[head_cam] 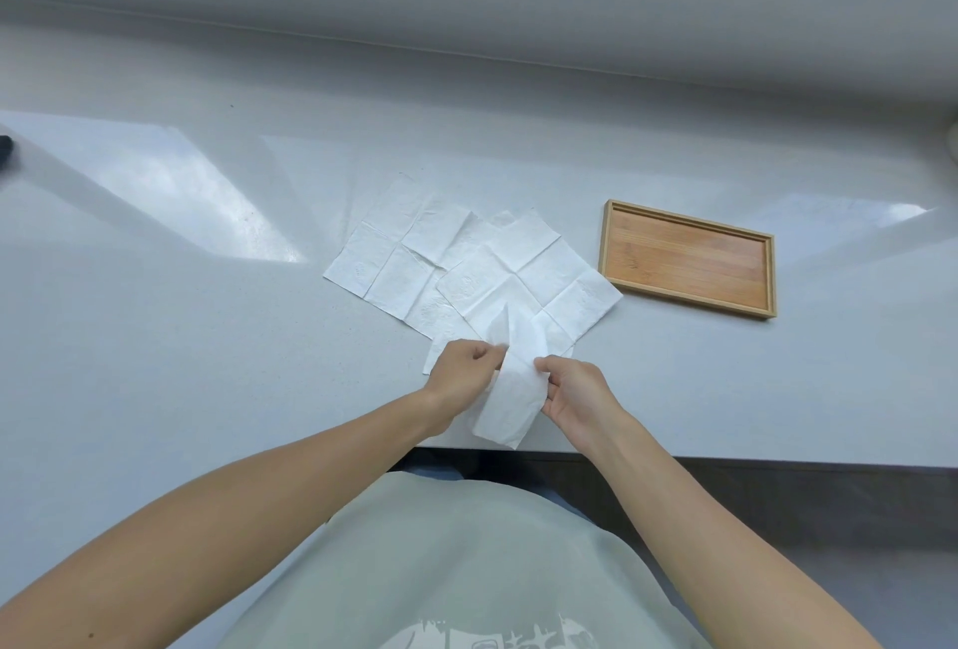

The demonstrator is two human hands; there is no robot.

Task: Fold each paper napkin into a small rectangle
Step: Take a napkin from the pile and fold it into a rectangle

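Left to right: unfolded napkins (409, 254) lie overlapping on the grey table (181, 337). Near the table's front edge, the left hand (461, 373) and right hand (575, 394) each pinch one side of a partly folded napkin (510, 399). A wooden tray (687, 259) sits at right.

My left grip (463, 372) and right grip (574, 392) pinch a half-folded napkin (510, 402) above the surface (181, 337), spread napkins (414, 254) and a wooden tray (687, 259) beyond.
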